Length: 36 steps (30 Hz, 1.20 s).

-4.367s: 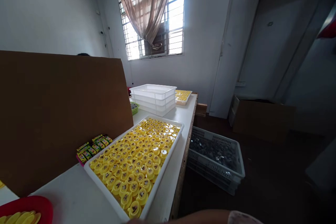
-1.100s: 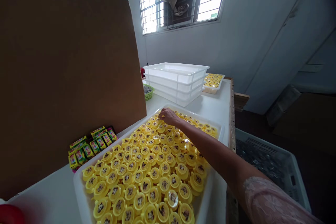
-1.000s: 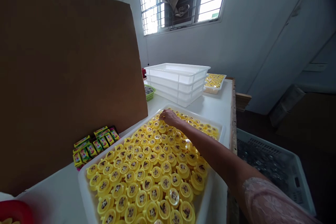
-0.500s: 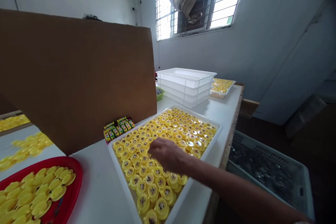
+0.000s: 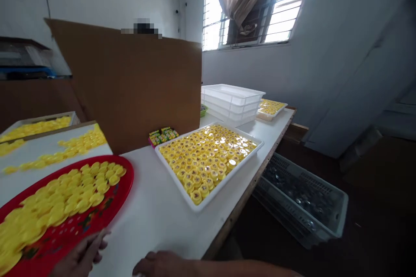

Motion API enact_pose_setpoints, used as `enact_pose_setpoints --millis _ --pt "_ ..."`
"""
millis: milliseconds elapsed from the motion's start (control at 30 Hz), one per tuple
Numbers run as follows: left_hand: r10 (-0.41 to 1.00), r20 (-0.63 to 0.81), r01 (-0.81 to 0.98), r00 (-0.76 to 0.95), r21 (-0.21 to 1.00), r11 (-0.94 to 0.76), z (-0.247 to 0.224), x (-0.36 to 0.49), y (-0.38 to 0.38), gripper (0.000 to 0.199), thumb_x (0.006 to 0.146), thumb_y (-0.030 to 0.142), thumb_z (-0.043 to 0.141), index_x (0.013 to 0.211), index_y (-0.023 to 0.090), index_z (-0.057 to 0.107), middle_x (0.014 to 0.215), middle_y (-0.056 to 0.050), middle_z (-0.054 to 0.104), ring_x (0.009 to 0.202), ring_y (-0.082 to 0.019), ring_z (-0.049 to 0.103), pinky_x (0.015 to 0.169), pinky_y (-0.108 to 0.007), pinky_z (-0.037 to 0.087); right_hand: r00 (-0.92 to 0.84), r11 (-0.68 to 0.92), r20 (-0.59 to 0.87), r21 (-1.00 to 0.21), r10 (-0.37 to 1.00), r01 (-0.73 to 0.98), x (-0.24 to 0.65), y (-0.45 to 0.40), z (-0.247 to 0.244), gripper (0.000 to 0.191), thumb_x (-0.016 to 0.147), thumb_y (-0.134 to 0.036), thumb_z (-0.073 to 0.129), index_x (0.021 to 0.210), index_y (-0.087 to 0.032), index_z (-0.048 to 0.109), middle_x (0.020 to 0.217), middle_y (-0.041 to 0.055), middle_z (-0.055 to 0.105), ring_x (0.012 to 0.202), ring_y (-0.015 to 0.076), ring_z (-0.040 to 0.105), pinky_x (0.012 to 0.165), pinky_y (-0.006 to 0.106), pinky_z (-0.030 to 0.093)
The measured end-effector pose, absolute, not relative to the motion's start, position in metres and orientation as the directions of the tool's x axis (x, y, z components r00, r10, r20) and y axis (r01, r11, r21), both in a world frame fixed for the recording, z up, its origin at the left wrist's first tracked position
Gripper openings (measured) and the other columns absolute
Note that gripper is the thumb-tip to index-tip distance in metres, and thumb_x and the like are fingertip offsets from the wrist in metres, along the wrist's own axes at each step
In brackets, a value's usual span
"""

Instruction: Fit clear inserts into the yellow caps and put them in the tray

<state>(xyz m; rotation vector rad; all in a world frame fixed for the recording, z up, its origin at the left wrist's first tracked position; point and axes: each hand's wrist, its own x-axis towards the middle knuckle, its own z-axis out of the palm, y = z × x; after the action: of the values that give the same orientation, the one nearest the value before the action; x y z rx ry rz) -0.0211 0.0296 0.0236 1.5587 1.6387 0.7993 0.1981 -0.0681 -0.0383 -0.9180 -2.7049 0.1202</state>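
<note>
At the lower left edge my left hand (image 5: 79,256) is closed, thumb and fingers together, beside the front rim of the red tray (image 5: 118,207). What it holds, if anything, I cannot make out. My right hand (image 5: 159,264) is low over the white table (image 5: 152,216), fingers curled and partly cut off by the frame's bottom edge; its contents are hidden. Yellow plastic discs (image 5: 78,188) lie heaped in the red tray. Beyond my hands, a white tray (image 5: 196,207) is filled with rows of round yellow pieces (image 5: 208,156) bearing small printed pictures.
A brown cardboard sheet (image 5: 139,91) stands across the table. Small colourful boxes (image 5: 164,135) sit at its foot. White stacked trays (image 5: 230,106) and another filled tray (image 5: 271,107) are farther back. A grey crate (image 5: 299,199) stands below the table's right edge.
My right hand has moved from above the filled white tray back toward me, to the bottom edge. My left hand has come into view. The camera view has shifted left.
</note>
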Motion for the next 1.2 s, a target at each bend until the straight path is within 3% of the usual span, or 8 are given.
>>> enact_pose_setpoints --millis 167,300,433,600,733,867,1033,1200 --pt "0.961 0.219 0.577 -0.169 0.813 -0.084 0.036 -0.04 0.007 0.037 0.075 0.053 0.05 0.081 0.019 0.064 0.072 -0.003 0.067 0.063 -0.018 0.061 0.062 -0.028 0.048 -0.674 0.701 0.222 -0.36 0.705 0.615 0.169 -0.079 -0.005 0.026 0.081 -0.036 0.059 0.099 -0.018 0.061 0.108 0.0095 0.06 0.091 0.0193 0.057 0.082 0.028 0.044" --pt "0.887 0.357 0.602 -0.294 0.79 -0.119 0.033 -0.047 0.011 0.03 0.082 0.044 0.049 0.081 0.019 0.065 0.065 -0.001 0.065 0.057 -0.015 0.058 0.061 -0.025 0.045 -0.642 0.647 0.211 -0.495 0.737 0.58 0.158 -0.069 0.01 0.025 0.079 -0.031 0.062 0.101 -0.018 0.063 0.101 0.0086 0.063 0.092 0.019 0.058 0.082 0.028 0.045" --pt "0.804 0.503 0.67 -0.317 0.719 -0.186 0.024 -0.06 0.02 0.025 0.084 0.036 0.05 0.092 0.018 0.065 0.077 -0.004 0.068 0.069 -0.017 0.062 0.066 -0.026 0.046 -0.593 0.653 0.315 -0.546 0.741 0.526 0.147 -0.037 0.032 0.024 0.085 -0.03 0.054 0.104 -0.017 0.063 0.095 0.0077 0.065 0.091 0.0172 0.058 0.081 0.026 0.046" --pt "0.696 0.701 0.825 -0.154 0.479 -0.3 0.013 -0.066 0.026 0.021 0.086 0.03 0.05 0.091 0.016 0.063 0.089 -0.009 0.064 0.085 -0.022 0.057 0.08 -0.034 0.045 -0.446 0.558 0.345 -0.387 0.826 0.734 0.134 0.059 0.065 0.022 0.09 -0.027 0.045 0.103 -0.017 0.06 0.096 0.0075 0.063 0.089 0.0161 0.059 0.078 0.025 0.045" --pt "0.742 0.669 0.888 -0.033 0.361 -0.286 0.007 -0.064 0.03 0.023 0.085 0.032 0.052 0.097 0.015 0.061 0.094 -0.011 0.061 0.089 -0.025 0.053 0.081 -0.04 0.045 -0.373 0.436 0.275 -0.221 0.886 0.872 0.134 0.145 0.073 0.028 0.089 -0.018 0.043 0.115 -0.014 0.053 0.111 0.0122 0.058 0.1 0.0183 0.057 0.084 0.028 0.045" --pt "0.763 0.647 0.897 -0.004 0.34 -0.284 -0.001 -0.061 0.034 0.024 0.085 0.03 0.052 0.1 0.013 0.059 0.095 -0.011 0.06 0.09 -0.026 0.051 0.08 -0.042 0.045 -0.44 0.476 0.22 -0.149 0.871 0.867 0.138 0.205 0.069 0.034 0.087 -0.017 0.045 0.12 -0.014 0.052 0.122 0.0132 0.055 0.114 0.0212 0.05 0.094 0.032 0.041" --pt "0.757 0.654 0.896 0.014 0.328 -0.299 -0.008 -0.059 0.036 0.018 0.086 0.024 0.051 0.097 0.012 0.058 0.094 -0.01 0.058 0.086 -0.024 0.05 0.077 -0.041 0.045 -0.587 0.593 0.081 -0.093 0.805 0.8 0.127 0.243 0.05 0.031 0.087 -0.021 0.047 0.115 -0.026 0.059 0.135 0.0042 0.046 0.131 0.0243 0.032 0.108 0.039 0.026" --pt "0.737 0.675 0.894 0.019 0.319 -0.314 -0.011 -0.056 0.038 0.015 0.086 0.023 0.052 0.094 0.013 0.057 0.093 -0.01 0.058 0.088 -0.025 0.05 0.076 -0.041 0.045 -0.576 0.573 -0.009 -0.095 0.817 0.814 0.117 0.258 0.025 0.038 0.09 -0.028 0.041 0.127 -0.028 0.051 0.144 0.002 0.033 0.137 0.0255 0.014 0.112 0.044 0.014"
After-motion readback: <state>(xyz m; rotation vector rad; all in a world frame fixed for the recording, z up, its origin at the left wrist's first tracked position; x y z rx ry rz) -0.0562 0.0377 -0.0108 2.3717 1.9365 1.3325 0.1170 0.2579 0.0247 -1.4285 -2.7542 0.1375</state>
